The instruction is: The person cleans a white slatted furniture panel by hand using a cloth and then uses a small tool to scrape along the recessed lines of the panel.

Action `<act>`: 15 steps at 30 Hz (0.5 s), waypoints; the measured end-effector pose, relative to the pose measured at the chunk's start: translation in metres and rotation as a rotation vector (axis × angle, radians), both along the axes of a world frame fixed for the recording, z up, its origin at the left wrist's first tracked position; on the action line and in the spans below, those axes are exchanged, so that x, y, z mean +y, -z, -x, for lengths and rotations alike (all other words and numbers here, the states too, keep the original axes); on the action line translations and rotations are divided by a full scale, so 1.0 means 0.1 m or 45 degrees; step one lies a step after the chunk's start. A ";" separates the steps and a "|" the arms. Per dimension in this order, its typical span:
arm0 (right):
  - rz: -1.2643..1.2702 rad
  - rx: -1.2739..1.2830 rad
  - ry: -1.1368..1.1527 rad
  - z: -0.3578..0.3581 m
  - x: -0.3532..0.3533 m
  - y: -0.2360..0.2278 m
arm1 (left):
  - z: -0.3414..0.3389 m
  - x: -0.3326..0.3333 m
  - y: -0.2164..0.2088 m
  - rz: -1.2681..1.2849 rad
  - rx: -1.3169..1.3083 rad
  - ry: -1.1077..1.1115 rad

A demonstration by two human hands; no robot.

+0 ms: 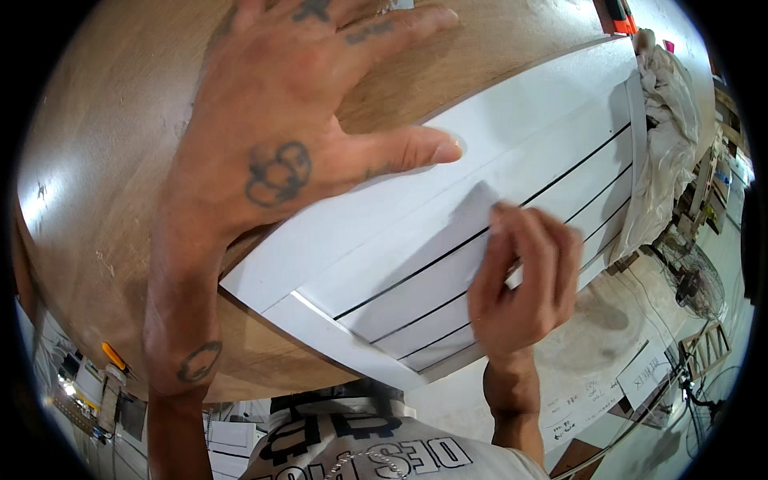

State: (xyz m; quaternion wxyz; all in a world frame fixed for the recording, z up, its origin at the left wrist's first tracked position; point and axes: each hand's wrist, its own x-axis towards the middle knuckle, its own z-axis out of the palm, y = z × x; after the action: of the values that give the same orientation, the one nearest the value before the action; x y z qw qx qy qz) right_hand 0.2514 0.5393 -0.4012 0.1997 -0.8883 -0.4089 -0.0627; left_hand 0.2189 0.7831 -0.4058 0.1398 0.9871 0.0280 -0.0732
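Note:
A white framed panel (552,120), like a cabinet door with dark grooves between its boards, lies slanted across the brown wooden tabletop (104,208). My left hand (296,104) is spread wide close to the camera, its thumb reaching over the panel's frame. Whether that hand touches the panel or the table, I cannot tell. Over the grooved boards, my right hand (524,276) has its fingers curled and thumb and fingertips drawn together. A small pale patch shows between those fingers, too unclear to name. Its shadow falls on the boards beside it.
A crumpled off-white cloth (660,144) lies along the panel's right end. Near the top right corner is an orange and black tool (620,16). Beyond the table stand a fan (692,272) and papers with writing (644,376). A yellow-handled object (114,356) sits at lower left.

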 end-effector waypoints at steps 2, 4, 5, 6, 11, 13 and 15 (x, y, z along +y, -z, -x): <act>0.018 0.010 0.007 0.00 -0.01 0.01 | -0.02 -0.01 -0.03 -0.013 0.178 -0.041; -0.003 0.001 0.110 -0.11 -0.04 0.02 | -0.01 0.00 -0.01 0.002 0.091 -0.038; -0.004 0.012 0.133 -0.11 -0.04 0.01 | 0.01 0.00 0.01 0.023 0.000 -0.027; 0.024 0.040 0.071 -0.06 -0.03 -0.01 | 0.04 0.00 0.10 0.074 -0.191 -0.001; 0.004 -0.047 0.054 -0.11 -0.09 0.01 | 0.06 -0.04 0.14 0.098 -0.372 -0.015; -0.031 -0.043 0.005 -0.07 -0.11 0.04 | 0.04 -0.05 0.11 0.090 -0.349 -0.018; -0.025 0.017 -0.071 0.03 -0.08 0.02 | -0.01 -0.12 0.01 0.028 -0.250 -0.058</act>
State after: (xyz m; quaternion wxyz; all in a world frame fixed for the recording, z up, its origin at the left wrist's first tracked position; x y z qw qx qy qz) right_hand 0.2488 0.5313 -0.4035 0.2128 -0.8750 -0.4313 -0.0551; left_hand 0.2200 0.7706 -0.4072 0.1543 0.9870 0.0358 0.0267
